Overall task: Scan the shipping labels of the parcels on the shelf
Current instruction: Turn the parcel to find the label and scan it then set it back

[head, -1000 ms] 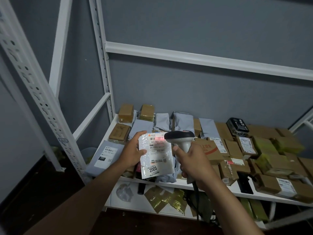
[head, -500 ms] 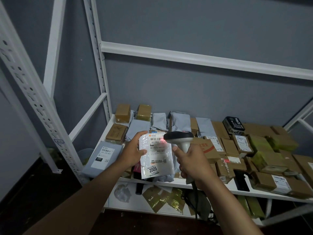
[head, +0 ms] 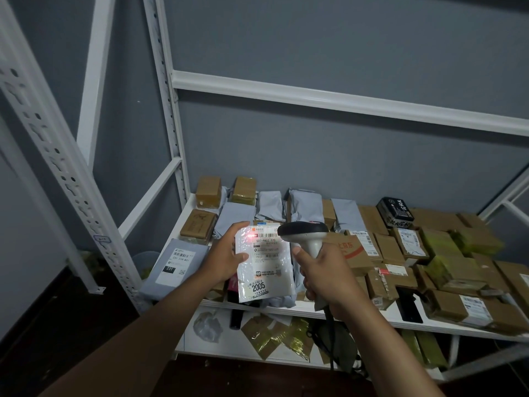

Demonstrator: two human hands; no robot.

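Right now my left hand (head: pixel 226 260) grips a white parcel (head: pixel 264 270) by its left edge, raised over the shelf (head: pixel 292 309). My right hand (head: pixel 323 277) is wrapped round the scanner (head: pixel 307 234); red light falls on the label's (head: pixel 264 247) top.

We see a white parcel (head: pixel 264 269) with black print and a red glow on its label. The scanner (head: pixel 305 234) has a black head and a white handle. The shelf frame (head: pixel 343 103) is white, the wall (head: pixel 315 47) grey. Behind lie brown boxes (head: pixel 197 226), pale grey mailers (head: pixel 306 206) and one black box (head: pixel 396 210).
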